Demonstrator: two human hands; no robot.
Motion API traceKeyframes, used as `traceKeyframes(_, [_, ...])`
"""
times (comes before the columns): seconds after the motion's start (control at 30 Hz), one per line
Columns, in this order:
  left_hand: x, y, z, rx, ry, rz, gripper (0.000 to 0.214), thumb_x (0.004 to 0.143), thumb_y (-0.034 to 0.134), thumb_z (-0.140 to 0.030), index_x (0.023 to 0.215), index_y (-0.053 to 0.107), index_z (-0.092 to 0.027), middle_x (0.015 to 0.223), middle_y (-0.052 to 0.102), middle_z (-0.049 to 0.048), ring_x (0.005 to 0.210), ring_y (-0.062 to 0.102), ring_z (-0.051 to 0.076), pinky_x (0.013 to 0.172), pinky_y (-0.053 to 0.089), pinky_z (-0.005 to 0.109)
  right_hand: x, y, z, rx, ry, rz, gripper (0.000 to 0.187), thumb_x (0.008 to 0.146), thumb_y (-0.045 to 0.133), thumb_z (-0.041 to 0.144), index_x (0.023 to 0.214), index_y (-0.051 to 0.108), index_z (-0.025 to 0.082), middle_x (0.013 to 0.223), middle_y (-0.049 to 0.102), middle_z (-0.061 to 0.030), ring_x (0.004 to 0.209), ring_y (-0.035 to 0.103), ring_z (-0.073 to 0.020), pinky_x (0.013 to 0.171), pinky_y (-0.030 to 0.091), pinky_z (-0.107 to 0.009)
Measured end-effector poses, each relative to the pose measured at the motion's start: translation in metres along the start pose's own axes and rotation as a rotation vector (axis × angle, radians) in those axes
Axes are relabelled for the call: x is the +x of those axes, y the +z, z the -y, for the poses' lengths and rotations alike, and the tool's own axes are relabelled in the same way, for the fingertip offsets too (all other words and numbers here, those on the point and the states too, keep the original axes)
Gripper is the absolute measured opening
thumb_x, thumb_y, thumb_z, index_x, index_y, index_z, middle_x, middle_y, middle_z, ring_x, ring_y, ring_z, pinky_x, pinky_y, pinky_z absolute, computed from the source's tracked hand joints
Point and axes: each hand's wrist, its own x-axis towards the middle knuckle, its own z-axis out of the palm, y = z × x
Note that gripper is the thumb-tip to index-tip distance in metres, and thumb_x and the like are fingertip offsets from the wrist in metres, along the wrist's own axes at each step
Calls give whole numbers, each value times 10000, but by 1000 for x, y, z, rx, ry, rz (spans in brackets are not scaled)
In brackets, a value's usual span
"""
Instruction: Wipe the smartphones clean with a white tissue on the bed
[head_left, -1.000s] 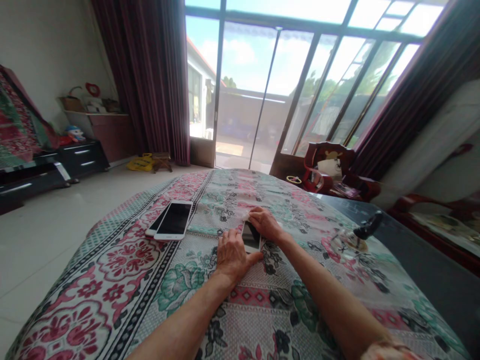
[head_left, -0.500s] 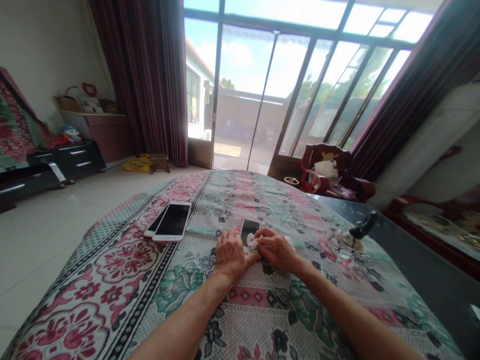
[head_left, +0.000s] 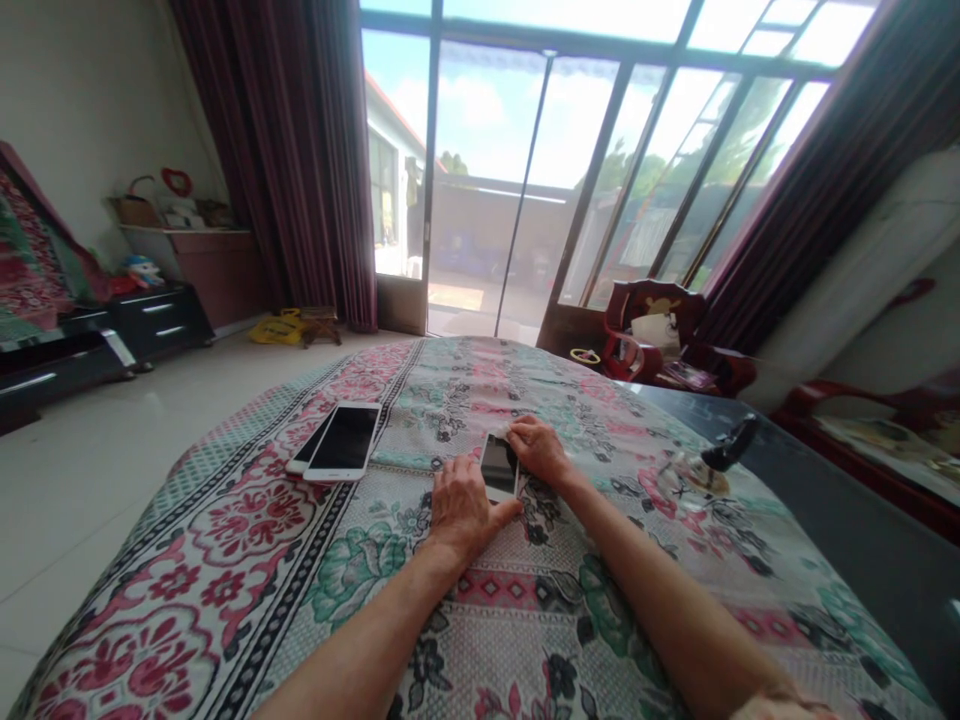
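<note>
A white smartphone [head_left: 499,468] with a dark screen lies face up on the patterned tablecloth [head_left: 390,590]. My left hand [head_left: 461,503] braces it, fingers along its left side and thumb across its bottom edge. At the phone's upper right corner is my right hand [head_left: 540,448], with its fingers pinched together. A scrap of white tissue [head_left: 505,432] shows at those fingertips, mostly hidden by them. To the left, a larger white smartphone [head_left: 345,442] lies partly over another phone [head_left: 309,450].
On the right of the cloth stands a clear glass object [head_left: 686,477] with a black part [head_left: 731,443] leaning out of it. A dark tabletop [head_left: 795,490] runs along the right. Behind are a wooden chair [head_left: 652,330] and a glass door [head_left: 487,200].
My right hand has moved up and away from me, from the phone's lower right side to its top right corner. My left hand has stayed in place.
</note>
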Motion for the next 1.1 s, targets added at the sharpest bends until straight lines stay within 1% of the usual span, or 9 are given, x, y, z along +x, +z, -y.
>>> traceKeyframes(0.1, [1, 0, 1, -8, 5, 8, 601, 679, 700, -605, 1031, 624, -123, 1066, 611, 127, 1042, 536, 293, 915, 410, 397, -2, 2, 10, -41, -46, -19, 218, 876, 527, 189, 771, 717, 209, 927, 657, -51, 900, 594, -171, 880, 444, -307])
traceKeyframes(0.2, [1, 0, 1, -28, -3, 10, 625, 665, 708, -607, 1050, 621, -122, 1063, 611, 122, 1032, 538, 293, 915, 412, 396, -9, -3, 23, -23, -136, 53, 202, 871, 533, 174, 833, 726, 220, 956, 663, -48, 923, 595, -173, 910, 429, -323])
traceKeyframes(0.33, [3, -3, 6, -85, -13, 37, 621, 615, 742, -605, 1027, 637, -151, 1038, 614, 102, 1014, 548, 275, 894, 425, 369, -15, -14, 34, 96, -250, 217, 207, 827, 557, 134, 811, 739, 232, 925, 671, -33, 855, 613, -147, 812, 462, -269])
traceKeyframes(0.4, [6, -5, 11, -123, 18, 61, 577, 609, 744, -598, 980, 660, -164, 1008, 616, 94, 991, 557, 264, 887, 431, 360, -16, -18, 35, 161, -305, 311, 208, 798, 574, 117, 799, 743, 238, 896, 671, -18, 791, 616, -126, 753, 468, -240])
traceKeyframes(0.47, [10, -9, 17, -166, 69, 105, 510, 613, 746, -568, 929, 683, -174, 968, 618, 83, 956, 567, 250, 869, 443, 345, -17, -20, 35, 185, -328, 357, 206, 782, 582, 107, 786, 742, 238, 875, 670, -9, 755, 613, -115, 714, 465, -226])
traceKeyframes(0.57, [16, -14, 27, -220, 123, 190, 354, 636, 737, -480, 834, 701, -188, 932, 623, 57, 909, 578, 221, 826, 461, 308, -16, -18, 36, 144, -295, 312, 200, 799, 570, 110, 746, 727, 221, 848, 666, -15, 757, 607, -116, 714, 459, -226])
traceKeyframes(0.67, [20, -17, 34, -245, 150, 222, 275, 658, 711, -430, 800, 702, -195, 938, 624, 43, 906, 580, 207, 809, 468, 289, -13, -13, 38, 61, -214, 232, 204, 833, 553, 128, 725, 708, 205, 870, 661, -32, 797, 605, -128, 759, 452, -241])
traceKeyframes(0.93, [25, -27, 43, -329, 293, 303, 241, 693, 650, -269, 910, 732, -204, 1024, 640, 39, 934, 579, 184, 878, 453, 264, -1, -5, 34, -125, -98, 138, 233, 903, 513, 202, 747, 687, 206, 867, 638, -47, 819, 590, -151, 758, 427, -255])
traceKeyframes(1.1, [28, -31, 49, -391, 297, 355, 271, 702, 629, -255, 947, 744, -236, 1015, 653, 13, 963, 584, 178, 884, 452, 254, -5, -7, 36, -71, -91, 135, 204, 870, 544, 187, 734, 694, 210, 840, 640, -37, 799, 589, -152, 736, 426, -259])
